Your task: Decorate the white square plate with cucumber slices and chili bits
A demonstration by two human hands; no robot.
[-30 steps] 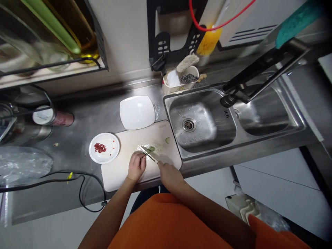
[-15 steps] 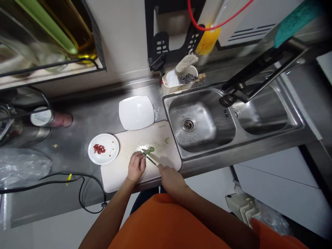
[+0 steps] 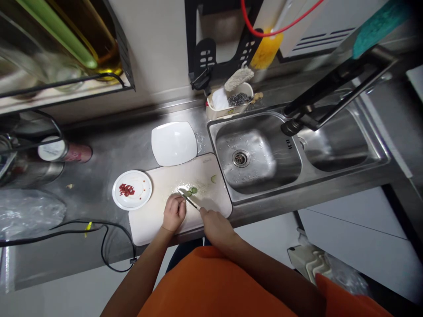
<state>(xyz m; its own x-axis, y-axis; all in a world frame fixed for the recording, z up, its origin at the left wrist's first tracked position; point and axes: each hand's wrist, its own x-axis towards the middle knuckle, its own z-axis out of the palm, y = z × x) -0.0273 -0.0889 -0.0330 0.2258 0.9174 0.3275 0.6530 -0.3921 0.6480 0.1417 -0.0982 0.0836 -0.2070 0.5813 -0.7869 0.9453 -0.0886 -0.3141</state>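
A pale cutting board lies on the steel counter beside the sink. My right hand is closed round the handle of a knife, whose blade angles up and left over the board. My left hand is curled on the board, its fingertips pinching a small green vegetable under the blade; the piece itself is mostly hidden. Thin green slices lie just past the blade, and one more slice sits near the board's right edge.
A small round plate with chopped red chilli sits left of the board. A square white plate lies behind it. The double sink is to the right. A black cable loops at the counter's front left, near a tin.
The knife blade has shifted slightly over the green vegetable; both hands stay in nearly the same place on the board.
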